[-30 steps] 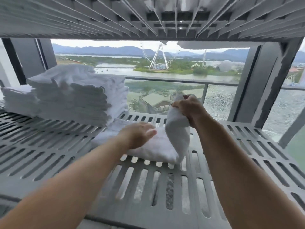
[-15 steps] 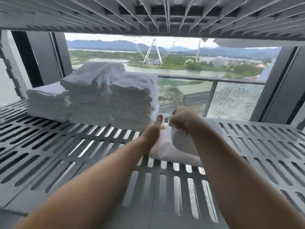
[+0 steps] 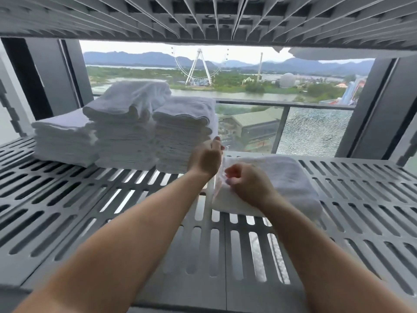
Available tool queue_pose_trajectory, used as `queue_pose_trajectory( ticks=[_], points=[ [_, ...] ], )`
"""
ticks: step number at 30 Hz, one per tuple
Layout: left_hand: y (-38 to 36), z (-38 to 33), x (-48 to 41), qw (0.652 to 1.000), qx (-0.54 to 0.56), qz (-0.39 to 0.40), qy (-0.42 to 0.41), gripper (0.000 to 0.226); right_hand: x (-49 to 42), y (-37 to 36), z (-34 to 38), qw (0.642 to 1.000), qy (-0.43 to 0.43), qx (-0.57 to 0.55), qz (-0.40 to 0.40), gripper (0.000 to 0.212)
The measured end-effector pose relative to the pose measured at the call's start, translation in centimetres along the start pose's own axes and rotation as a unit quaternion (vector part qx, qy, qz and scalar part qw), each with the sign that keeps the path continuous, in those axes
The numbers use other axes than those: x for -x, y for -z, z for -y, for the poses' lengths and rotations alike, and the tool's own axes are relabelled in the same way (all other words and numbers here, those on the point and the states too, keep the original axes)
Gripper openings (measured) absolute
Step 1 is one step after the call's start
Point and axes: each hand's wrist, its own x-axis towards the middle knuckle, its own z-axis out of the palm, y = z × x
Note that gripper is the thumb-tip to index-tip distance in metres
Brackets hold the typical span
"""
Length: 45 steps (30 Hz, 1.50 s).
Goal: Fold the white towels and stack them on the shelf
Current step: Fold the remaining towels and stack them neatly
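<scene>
As right hand perhaps pinches it, white towel lies folded — plump.

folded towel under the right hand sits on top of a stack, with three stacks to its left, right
No: the folded towel under the right hand lies directly on the slotted shelf, not on a stack. The head view shows it. The three stacks do stand to its left.

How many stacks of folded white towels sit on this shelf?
3: a low stack far left, the tallest stack beside it, a third stack by the left hand. One single towel lies apart; others may hide behind.
</scene>
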Motion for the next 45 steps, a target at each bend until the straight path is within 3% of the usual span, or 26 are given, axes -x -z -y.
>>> queue_pose_trajectory(
  ticks=[2,5,7,10,13,15,18,21,23,28,31,35,39,43,45],
  points=[
    [-0.2,-1.5,-1.1,0.999,0.005,0.032,-0.040,0.039,1.7,-0.9,0.2,0.997,0.062,0.041,-0.008,0.020],
    [-1.3,-2.0,-3.0,0.984,0.004,0.173,-0.038,0.023,3.3,-1.6,0.4,0.995,0.099,0.019,-0.011,0.019],
    [-2.4,-1.3,-3.7,0.958,-0.136,0.245,-0.064,0.019,4.1,-1.6,-0.2,0.990,0.138,0.025,-0.015,0.021],
    [-4.1,-0.4,-3.3,0.873,-0.378,0.296,-0.086,0.032,5.4,-1.7,-1.2,0.978,0.202,0.039,-0.011,0.025],
    [-4.7,-0.8,-2.0,0.834,-0.455,0.304,-0.074,0.044,6.5,-1.0,-2.0,0.981,0.193,-0.010,-0.024,0.019],
    [-4.7,-1.2,-1.0,0.815,-0.494,0.294,-0.081,0.048,7.6,-0.1,-2.5,0.986,0.141,-0.064,-0.063,0.020],
    [-4.2,-2.0,1.4,0.792,-0.542,0.261,-0.102,0.053,8.9,1.6,-3.6,0.974,0.049,-0.109,-0.194,0.037],
    [-2.9,-2.6,4.5,0.797,-0.533,0.259,-0.114,0.059,10.0,3.5,-5.0,0.951,-0.050,0.044,-0.301,0.027],
    [-1.7,-2.9,6.4,0.815,-0.501,0.278,-0.093,0.055,10.7,4.4,-5.5,0.953,-0.115,0.087,-0.266,0.023],
    [0.8,-3.1,9.9,0.857,-0.434,0.277,-0.027,0.045,11.9,5.6,-4.3,0.965,-0.192,0.150,-0.102,0.043],
    [1.8,-3.0,11.3,0.903,-0.345,0.254,0.023,0.045,11.6,6.0,-2.6,0.967,-0.232,0.102,-0.005,0.046],
    [2.6,-3.2,12.6,0.942,-0.259,0.212,0.014,0.045,12.1,5.6,-1.0,0.972,-0.228,-0.038,-0.035,0.052],
    [3.5,-3.1,13.1,0.951,-0.232,0.204,0.013,0.046,12.9,4.4,0.2,0.965,-0.261,0.021,-0.024,0.063],
    [5.3,-2.4,13.1,0.939,-0.172,0.270,0.127,0.064,12.6,3.3,1.3,0.971,-0.232,0.010,-0.051,0.051],
    [6.2,-1.9,12.7,0.934,-0.168,0.287,0.131,0.071,12.3,2.8,2.0,0.971,-0.224,-0.006,-0.076,0.052]
  ],
)
